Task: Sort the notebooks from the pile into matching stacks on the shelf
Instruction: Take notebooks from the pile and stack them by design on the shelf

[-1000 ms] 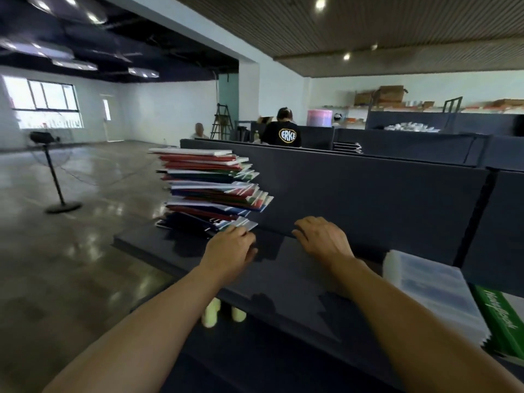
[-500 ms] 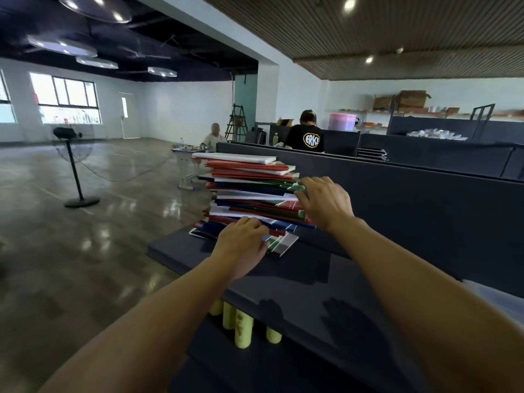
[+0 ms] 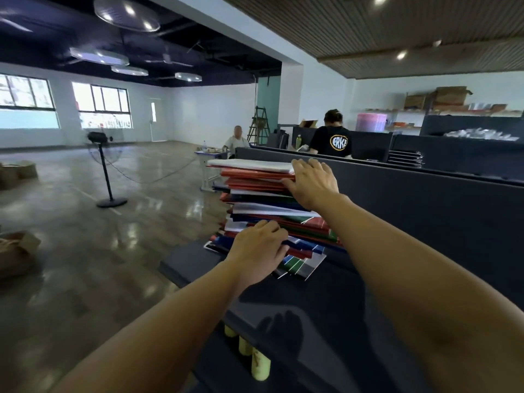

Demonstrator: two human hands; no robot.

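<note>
A tall, uneven pile of notebooks (image 3: 255,204) with red, blue, green and white covers stands at the left end of the dark shelf (image 3: 195,262). My right hand (image 3: 313,184) is at the pile's upper right corner. Its fingers lie over the top white notebook (image 3: 249,165) and its thumb is tucked under the red ones just below, pinching the top few. My left hand (image 3: 256,251) rests on the near edge of the lower notebooks, with its fingers bent against them.
A dark back panel (image 3: 425,217) runs behind the shelf. Yellow-green bottles (image 3: 259,367) stand on a lower level beneath it. A floor fan (image 3: 105,171) and cardboard boxes (image 3: 17,251) are on the open floor to the left. Two people sit at desks beyond.
My right hand has climbed from the shelf, past the middle of the pile, to its top corner. My left hand has stayed at the pile's lower edge. The view has moved closer to the pile.
</note>
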